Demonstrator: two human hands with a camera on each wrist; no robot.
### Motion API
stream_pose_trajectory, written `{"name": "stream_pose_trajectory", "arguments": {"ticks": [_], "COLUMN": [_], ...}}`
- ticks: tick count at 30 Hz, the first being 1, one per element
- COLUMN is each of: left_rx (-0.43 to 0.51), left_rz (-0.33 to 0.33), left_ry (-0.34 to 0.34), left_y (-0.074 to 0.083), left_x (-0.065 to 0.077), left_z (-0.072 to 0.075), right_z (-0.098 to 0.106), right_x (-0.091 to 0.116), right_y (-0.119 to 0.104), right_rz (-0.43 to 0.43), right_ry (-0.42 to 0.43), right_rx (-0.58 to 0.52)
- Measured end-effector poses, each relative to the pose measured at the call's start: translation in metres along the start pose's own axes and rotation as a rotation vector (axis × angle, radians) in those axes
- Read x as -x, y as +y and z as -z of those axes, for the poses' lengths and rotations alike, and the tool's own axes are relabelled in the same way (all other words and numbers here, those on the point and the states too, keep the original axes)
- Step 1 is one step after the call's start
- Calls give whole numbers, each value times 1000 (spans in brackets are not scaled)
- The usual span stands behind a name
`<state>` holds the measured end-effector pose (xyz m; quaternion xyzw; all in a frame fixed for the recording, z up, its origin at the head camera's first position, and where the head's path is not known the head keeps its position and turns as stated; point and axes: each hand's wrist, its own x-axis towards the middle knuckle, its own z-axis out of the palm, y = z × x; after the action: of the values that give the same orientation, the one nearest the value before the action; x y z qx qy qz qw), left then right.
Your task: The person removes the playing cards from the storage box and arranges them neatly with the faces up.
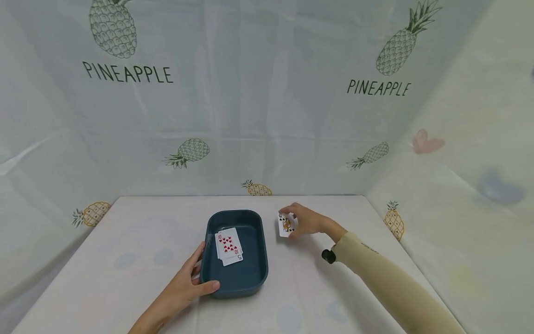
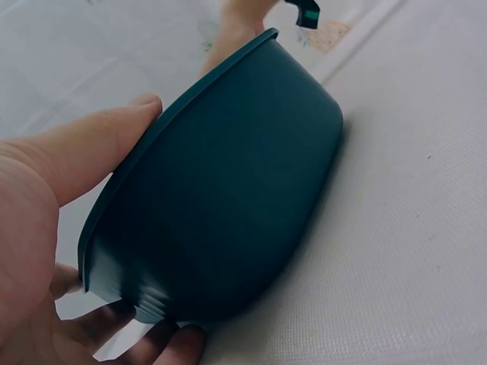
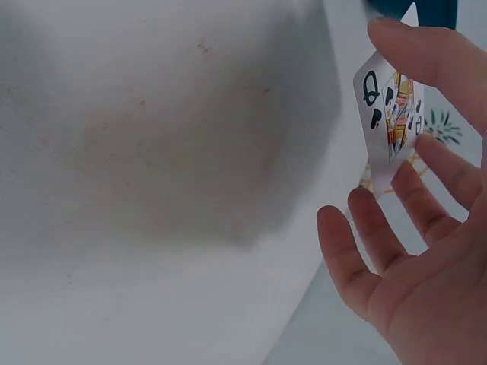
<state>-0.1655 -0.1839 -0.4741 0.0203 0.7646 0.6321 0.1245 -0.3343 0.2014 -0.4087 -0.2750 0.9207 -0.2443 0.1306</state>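
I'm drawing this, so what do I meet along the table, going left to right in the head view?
Left hand, dark teal rounded-rectangular tub, white queen-of-spades playing card, right hand, long beige sleeve.

Pineapple-print backdrop (image 1: 267,102); pale tabletop (image 1: 142,232)

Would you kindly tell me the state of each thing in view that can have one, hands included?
Dark blue tray: open-topped, upright on the table, cards inside.
Red ten card: face up, in the tray, overlapping other cards.
Card beneath it: face up, mostly covered.
Queen of spades: held, face showing.
Left hand: grips the tray's side, thumb at the rim.
Right hand: pinches the queen.
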Motion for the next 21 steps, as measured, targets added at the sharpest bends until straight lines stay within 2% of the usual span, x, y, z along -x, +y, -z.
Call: {"name": "stream_pose_trajectory", "arguments": {"ticks": [7, 14, 21], "left_rx": [11, 3, 8], "left_rz": [-7, -1, -8], "left_ry": [-10, -26, -33], "left_y": [0, 2, 2], "left_x": [1, 2, 4], "left_z": [0, 0, 1], "right_z": [-6, -11, -17], "right_x": [-4, -4, -9], "right_y": [7, 8, 12], "right_rz": [-14, -61, -100], "right_ry": [-32, -56, -92], "right_rx": [37, 29, 69]}}
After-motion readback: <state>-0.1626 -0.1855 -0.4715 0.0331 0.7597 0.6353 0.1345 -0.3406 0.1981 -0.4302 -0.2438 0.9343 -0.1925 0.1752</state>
